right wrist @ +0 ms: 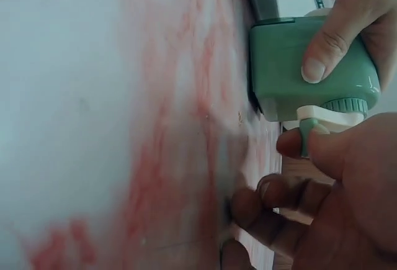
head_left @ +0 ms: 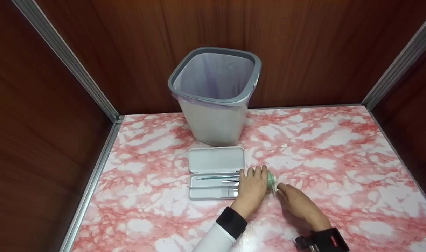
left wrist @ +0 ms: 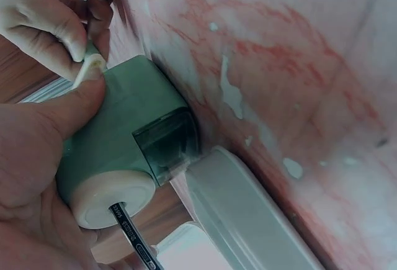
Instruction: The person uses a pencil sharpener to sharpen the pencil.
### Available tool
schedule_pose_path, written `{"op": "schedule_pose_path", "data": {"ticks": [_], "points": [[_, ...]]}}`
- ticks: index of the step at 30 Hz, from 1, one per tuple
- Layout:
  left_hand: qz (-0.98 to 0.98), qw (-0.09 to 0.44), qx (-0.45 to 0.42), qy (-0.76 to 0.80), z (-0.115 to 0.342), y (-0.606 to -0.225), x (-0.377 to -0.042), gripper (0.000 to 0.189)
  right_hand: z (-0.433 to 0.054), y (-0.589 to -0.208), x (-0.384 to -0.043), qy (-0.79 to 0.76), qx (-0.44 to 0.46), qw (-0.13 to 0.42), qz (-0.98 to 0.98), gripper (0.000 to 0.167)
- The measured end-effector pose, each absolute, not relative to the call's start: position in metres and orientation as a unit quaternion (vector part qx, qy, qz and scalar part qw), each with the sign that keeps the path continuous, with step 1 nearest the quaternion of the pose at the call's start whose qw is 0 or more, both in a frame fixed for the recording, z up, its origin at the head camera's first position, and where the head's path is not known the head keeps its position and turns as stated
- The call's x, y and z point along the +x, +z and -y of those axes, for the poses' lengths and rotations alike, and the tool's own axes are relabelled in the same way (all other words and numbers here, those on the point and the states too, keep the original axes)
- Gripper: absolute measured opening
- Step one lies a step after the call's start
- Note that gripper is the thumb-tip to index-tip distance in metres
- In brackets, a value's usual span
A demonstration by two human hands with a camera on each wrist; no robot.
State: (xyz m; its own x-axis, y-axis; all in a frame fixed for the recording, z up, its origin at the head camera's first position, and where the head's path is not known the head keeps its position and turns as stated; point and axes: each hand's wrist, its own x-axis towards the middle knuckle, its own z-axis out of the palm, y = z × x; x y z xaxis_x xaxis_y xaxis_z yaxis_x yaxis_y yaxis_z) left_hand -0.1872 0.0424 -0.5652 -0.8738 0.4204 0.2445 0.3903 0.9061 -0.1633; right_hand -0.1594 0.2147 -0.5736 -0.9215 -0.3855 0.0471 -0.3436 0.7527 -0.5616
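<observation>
A green hand-crank pencil sharpener [head_left: 270, 179] lies low over the table beside the right end of an open pencil case [head_left: 208, 192]. My left hand [head_left: 252, 189] grips its body, thumb across the top in the right wrist view. A dark pencil [left wrist: 132, 234] sticks into the round cream front of the sharpener. Thumb and forefinger of my right hand [head_left: 301, 203] pinch the green knob of the cream crank [right wrist: 332, 116]. Inside the case lie a green pencil [head_left: 213, 177] and another slim item [head_left: 230, 181], partly behind my left hand.
Behind the case stands a grey-rimmed waste bin [head_left: 213, 120] with a pale liner. The case's lid [head_left: 217, 160] is folded back towards it. Dark wood panels [head_left: 304, 52] enclose the red-and-white marbled table [head_left: 146, 217] at the back and sides.
</observation>
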Motion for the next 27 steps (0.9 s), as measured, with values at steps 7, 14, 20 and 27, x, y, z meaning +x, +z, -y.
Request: {"op": "schedule_pose_path", "data": {"ticks": [7,14,20,27], "points": [[0.967,0.124,-0.214,0.058,-0.043,-0.562,-0.187,0.081,-0.213,-0.575,-0.158,-0.312,-0.201,0.039,-0.928,0.009],[0.966,0.116,-0.215,0.088,-0.047,-0.559,-0.187,0.049,-0.216,-0.575,-0.156,-0.339,-0.186,0.065,-0.92,0.014],[0.967,0.109,-0.208,0.094,-0.049,-0.555,-0.186,0.042,-0.219,-0.57,-0.155,-0.364,-0.192,0.074,-0.908,0.018],[0.968,0.095,-0.208,0.102,-0.051,-0.553,-0.184,0.041,-0.221,-0.567,-0.152,-0.405,-0.187,0.101,-0.889,0.023]]}}
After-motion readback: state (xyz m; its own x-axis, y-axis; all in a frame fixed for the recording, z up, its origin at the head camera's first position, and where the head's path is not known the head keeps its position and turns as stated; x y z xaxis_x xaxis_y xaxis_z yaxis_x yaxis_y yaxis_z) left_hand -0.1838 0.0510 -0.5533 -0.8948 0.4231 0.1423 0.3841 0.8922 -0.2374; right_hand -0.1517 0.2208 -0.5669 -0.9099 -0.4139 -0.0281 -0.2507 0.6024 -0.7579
